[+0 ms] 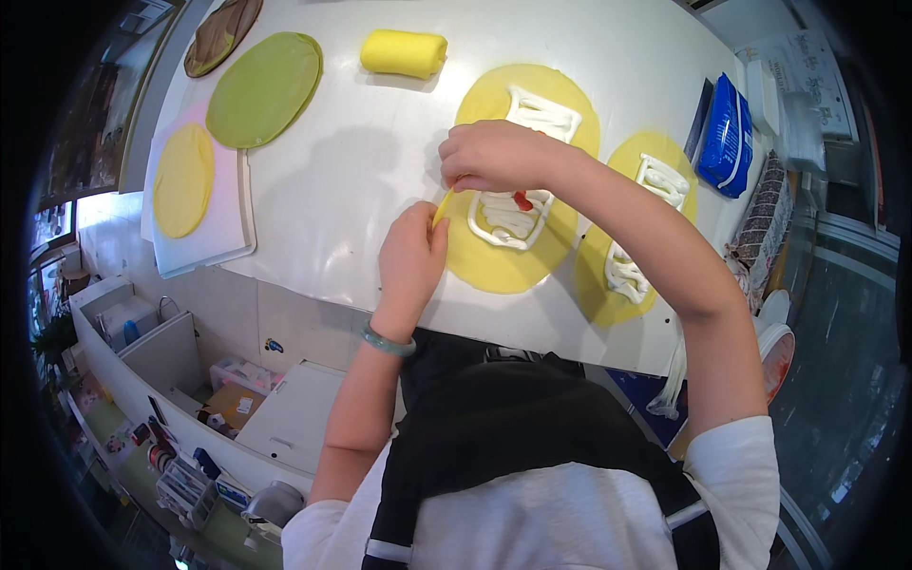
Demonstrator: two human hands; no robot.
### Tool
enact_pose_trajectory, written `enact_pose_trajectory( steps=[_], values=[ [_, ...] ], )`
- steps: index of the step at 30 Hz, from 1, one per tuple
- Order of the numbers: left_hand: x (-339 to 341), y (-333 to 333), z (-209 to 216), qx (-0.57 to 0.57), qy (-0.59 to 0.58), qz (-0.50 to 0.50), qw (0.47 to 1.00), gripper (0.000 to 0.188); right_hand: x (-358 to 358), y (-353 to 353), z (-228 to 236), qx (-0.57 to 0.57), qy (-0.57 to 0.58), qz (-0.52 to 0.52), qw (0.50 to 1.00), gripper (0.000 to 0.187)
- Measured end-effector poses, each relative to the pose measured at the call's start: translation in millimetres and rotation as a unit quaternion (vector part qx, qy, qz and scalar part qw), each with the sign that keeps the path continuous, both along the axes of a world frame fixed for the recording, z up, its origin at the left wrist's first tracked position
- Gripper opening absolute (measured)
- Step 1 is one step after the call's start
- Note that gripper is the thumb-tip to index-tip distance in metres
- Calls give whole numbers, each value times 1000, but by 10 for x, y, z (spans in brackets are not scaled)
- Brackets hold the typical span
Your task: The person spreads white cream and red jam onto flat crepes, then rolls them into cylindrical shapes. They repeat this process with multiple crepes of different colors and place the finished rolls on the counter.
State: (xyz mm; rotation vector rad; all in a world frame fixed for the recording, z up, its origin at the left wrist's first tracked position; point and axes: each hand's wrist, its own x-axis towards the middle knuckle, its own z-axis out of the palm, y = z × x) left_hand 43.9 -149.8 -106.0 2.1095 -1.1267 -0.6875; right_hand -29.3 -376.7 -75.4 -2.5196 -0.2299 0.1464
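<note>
A round yellow crepe (465, 261) lies flat on the white table, with white cream (549, 116) piped on it. A small red piece (522, 200), perhaps fruit, rests on the cream. My left hand (414, 255) pinches the crepe's left edge, which is lifted slightly. Just above it, my right hand (496, 157) reaches across the crepe, fingers closed at the same edge. It hides the middle of the cream. To the right lies a second yellow crepe (598, 275), also with cream; my right forearm covers part of it.
A yellow rolled crepe (404, 53) sits at the back. Green crepes (266, 90), brown crepes (220, 36) and a yellow crepe (183, 180) on a pale board (237, 218) lie at left. A blue soft pack (726, 136) stands at the right edge.
</note>
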Motion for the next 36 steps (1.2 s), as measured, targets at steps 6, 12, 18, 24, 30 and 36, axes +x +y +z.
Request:
enact_pose_trajectory(
  steps=[6, 12, 18, 24, 30, 36],
  values=[
    [-417, -59, 154, -72, -71, -67, 993, 17, -516, -135, 48, -16, -3, 12, 1000, 11],
    [-517, 37, 325, -12, -58, -122, 991, 24, -569, -339, 126, 86, 2, -5, 996, 14],
    [77, -467, 287, -74, -62, -52, 994, 28, 230, -885, -136, -2, -75, -87, 993, 10],
    [358, -979, -136, -90, -140, -15, 986, 42, 424, -900, 93, -78, 97, -36, 992, 7],
    [404, -1292, -195, -168, -85, -183, 965, 82, -368, -1066, 132, 18, 6, -141, 990, 14],
    [238, -1555, -261, -87, -178, -335, 921, 107, -967, -765, -51, 11, -26, -292, 956, 26]
  ],
)
